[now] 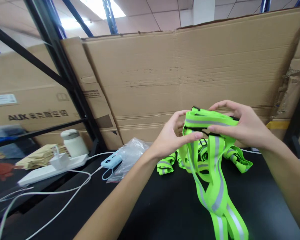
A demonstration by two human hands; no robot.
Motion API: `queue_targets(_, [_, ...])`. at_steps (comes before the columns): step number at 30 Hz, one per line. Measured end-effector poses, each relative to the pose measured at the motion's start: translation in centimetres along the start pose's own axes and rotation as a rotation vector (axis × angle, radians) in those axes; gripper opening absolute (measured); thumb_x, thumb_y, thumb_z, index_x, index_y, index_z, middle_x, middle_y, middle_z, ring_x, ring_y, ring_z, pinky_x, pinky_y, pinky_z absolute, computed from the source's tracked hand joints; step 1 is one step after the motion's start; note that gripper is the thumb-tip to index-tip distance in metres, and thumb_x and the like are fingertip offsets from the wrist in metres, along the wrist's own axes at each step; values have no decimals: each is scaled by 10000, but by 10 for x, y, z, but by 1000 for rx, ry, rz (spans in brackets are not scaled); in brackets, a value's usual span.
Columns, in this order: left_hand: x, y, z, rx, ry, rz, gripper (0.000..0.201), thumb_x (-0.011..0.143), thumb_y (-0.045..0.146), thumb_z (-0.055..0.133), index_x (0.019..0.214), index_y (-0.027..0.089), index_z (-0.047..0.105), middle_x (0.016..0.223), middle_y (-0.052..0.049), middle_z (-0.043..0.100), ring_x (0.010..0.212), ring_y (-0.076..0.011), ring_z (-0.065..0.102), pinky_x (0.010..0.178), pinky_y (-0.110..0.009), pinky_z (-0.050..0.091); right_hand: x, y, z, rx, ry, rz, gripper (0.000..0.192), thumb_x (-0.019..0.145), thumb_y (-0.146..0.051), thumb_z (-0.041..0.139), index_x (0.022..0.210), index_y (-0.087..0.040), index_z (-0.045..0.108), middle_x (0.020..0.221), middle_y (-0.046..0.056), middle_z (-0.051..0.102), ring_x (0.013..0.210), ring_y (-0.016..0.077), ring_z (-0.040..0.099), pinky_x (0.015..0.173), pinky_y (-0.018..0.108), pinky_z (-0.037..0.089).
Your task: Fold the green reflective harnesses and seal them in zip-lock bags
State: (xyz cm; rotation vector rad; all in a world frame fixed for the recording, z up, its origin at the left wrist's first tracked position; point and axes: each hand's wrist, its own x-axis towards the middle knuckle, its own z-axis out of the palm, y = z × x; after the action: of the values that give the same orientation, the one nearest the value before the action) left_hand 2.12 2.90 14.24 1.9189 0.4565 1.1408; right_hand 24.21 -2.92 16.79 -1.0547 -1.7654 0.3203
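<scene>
gripping a folded bundle of neon reflective straps (210,125) above the black table (165,206), left hand (170,136) and right hand (242,125) pinch its ends. loose tails hang to the near right; open tabletop lies near left, cardboard wall (190,73) far.

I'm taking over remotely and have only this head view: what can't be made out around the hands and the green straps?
- Reflective strap bundle: its black buckle is mostly hidden by the right hand and left hand.
- Hanging strap ends: cut off by the bottom edge.
- Items at far left: blurred.
- Plastic bag: contents unclear behind the power bank.
</scene>
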Motion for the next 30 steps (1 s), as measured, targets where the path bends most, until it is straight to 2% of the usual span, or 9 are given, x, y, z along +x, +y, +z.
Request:
queue_targets(3, [-4, -1, 8, 34, -91, -125, 735, 718, 307, 878, 1355, 191, 530, 1225, -163, 693, 1098, -304, 693, 890, -451, 590, 0, -1, -2, -4, 216, -33, 437, 686, -399, 868, 1064, -236, 722, 968, 59, 766, 825, 284, 737, 676, 377, 614])
queue_targets(6, [-6, -3, 12, 140, -77, -167, 748, 687, 354, 896, 1338, 182, 571, 1183, -154, 719, 1030, -301, 720, 847, -453, 608, 1, 1, -8, 11, 324, -76, 409, 685, -368, 875, 1049, -242, 738, 1014, 53, 761, 890, 298, 736, 751, 398, 613])
queue_targets(12, [-3, -2, 5, 111, -90, -232, 466, 681, 359, 893, 1070, 156, 737, 1042, -113, 778, 948, -268, 744, 812, -391, 617, 4, 17, -30, 221, 336, 46, 458, 655, -324, 900, 1087, -262, 761, 1041, 61, 774, 920, 300, 738, 774, 393, 604])
queue_targets(17, [-4, 0, 6, 5, -216, -238, 412, 729, 365, 861, 1065, 163, 734, 1063, -102, 768, 984, -265, 731, 857, -416, 601, 7, 21, -32, 333, 240, 144, 465, 681, -364, 873, 1118, -264, 750, 1181, 69, 742, 1049, 332, 710, 837, 434, 621])
queue_targets(20, [-5, -2, 10, -10, -257, -201, 566, 690, 331, 892, 1189, 183, 671, 1153, -117, 735, 1083, -290, 696, 905, -437, 580, 6, 17, -28, 318, 223, 140, 469, 668, -391, 879, 1103, -271, 752, 1173, 60, 744, 1072, 350, 700, 846, 478, 627])
queue_targets(23, [-5, -4, 16, 46, -77, -93, 770, 640, 322, 925, 1312, 222, 565, 1324, -141, 640, 1198, -294, 631, 968, -445, 549, 4, 14, -25, 281, 242, 106, 452, 666, -392, 886, 1080, -266, 757, 1122, 63, 758, 1033, 348, 716, 823, 471, 631])
queue_targets(27, [-12, 7, 31, 299, 471, 240, 408, 780, 362, 829, 1103, 222, 623, 1203, -88, 664, 1126, -238, 623, 983, -424, 519, 4, 15, -24, 168, 331, 24, 418, 643, -376, 902, 1024, -265, 772, 993, 47, 778, 925, 313, 744, 791, 444, 624])
queue_targets(29, [-21, 20, 39, 299, 499, 331, 220, 813, 362, 799, 882, 213, 652, 984, -50, 702, 961, -208, 649, 891, -377, 549, 5, 16, -24, 129, 335, 31, 423, 634, -395, 906, 1015, -268, 774, 953, 46, 779, 876, 300, 748, 754, 433, 621])
queue_targets(30, [-26, 27, 43, 235, 382, 294, 212, 844, 375, 768, 793, 205, 651, 867, -39, 702, 854, -192, 658, 813, -349, 565, 6, 16, -23, 122, 332, 38, 433, 630, -407, 908, 1018, -269, 774, 945, 46, 779, 860, 297, 748, 738, 427, 620])
